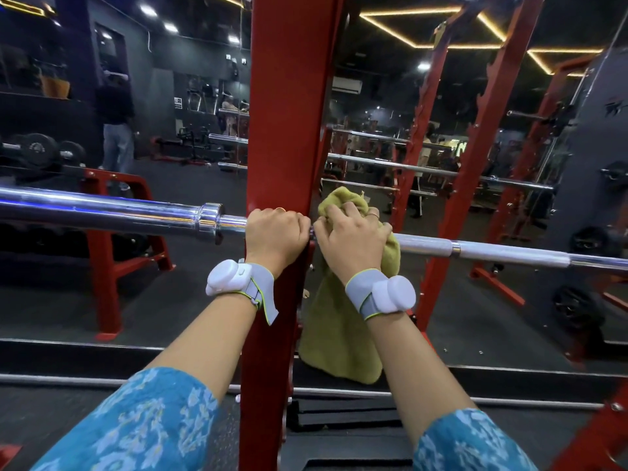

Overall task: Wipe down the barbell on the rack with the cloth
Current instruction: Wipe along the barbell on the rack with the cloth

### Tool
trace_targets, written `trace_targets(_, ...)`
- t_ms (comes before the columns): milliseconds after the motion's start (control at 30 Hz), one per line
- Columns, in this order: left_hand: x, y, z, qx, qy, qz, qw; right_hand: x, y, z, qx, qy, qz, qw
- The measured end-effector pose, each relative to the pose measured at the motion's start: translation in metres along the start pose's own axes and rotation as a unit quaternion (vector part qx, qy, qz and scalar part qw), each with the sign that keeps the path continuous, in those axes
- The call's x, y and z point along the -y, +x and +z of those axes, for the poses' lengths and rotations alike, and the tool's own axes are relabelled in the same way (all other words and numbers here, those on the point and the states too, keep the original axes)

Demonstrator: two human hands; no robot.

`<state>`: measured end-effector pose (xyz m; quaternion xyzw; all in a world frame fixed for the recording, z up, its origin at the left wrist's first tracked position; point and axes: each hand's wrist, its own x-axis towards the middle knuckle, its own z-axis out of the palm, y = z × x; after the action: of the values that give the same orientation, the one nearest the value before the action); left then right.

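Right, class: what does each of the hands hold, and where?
The left hand grips the shiny chrome barbell by its thin shaft beside the collar. The right hand clutches the olive-green towel cloth by its bunched top, pressed on the shaft.

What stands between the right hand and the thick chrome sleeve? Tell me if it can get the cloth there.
Probably not by sliding: the left hand grips the barbell right beside the right hand, and the red upright stands between the cloth and the sleeve.
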<state>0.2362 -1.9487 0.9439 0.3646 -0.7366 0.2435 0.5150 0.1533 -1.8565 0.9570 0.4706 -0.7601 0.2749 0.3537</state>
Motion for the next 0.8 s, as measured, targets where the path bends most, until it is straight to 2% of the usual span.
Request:
trace_targets(67,0.000,0.001,0.000,-0.002,0.000,-0.005,1.000,-0.005,0.005,-0.003,-0.015,0.008,0.005,1.000)
trace_targets(200,0.000,0.000,-0.001,0.004,0.001,-0.007,1.000,-0.023,0.021,-0.005,0.076,0.031,0.071,0.994)
trace_targets(367,0.000,0.000,0.000,0.001,0.001,-0.013,1.000,-0.033,0.026,-0.005,0.071,0.039,0.126,0.989)
trace_targets(467,-0.001,0.000,0.000,0.005,0.008,-0.018,1.000,-0.027,0.028,-0.004,0.070,0.041,0.102,0.991)
trace_targets(633,-0.002,0.000,0.000,0.002,0.013,-0.019,1.000,-0.010,0.021,0.002,0.038,0.034,0.008,0.999)
trace_targets(800,-0.001,-0.001,-0.001,0.011,0.008,-0.008,1.000,-0.024,0.019,0.000,0.040,0.053,-0.017,0.998)
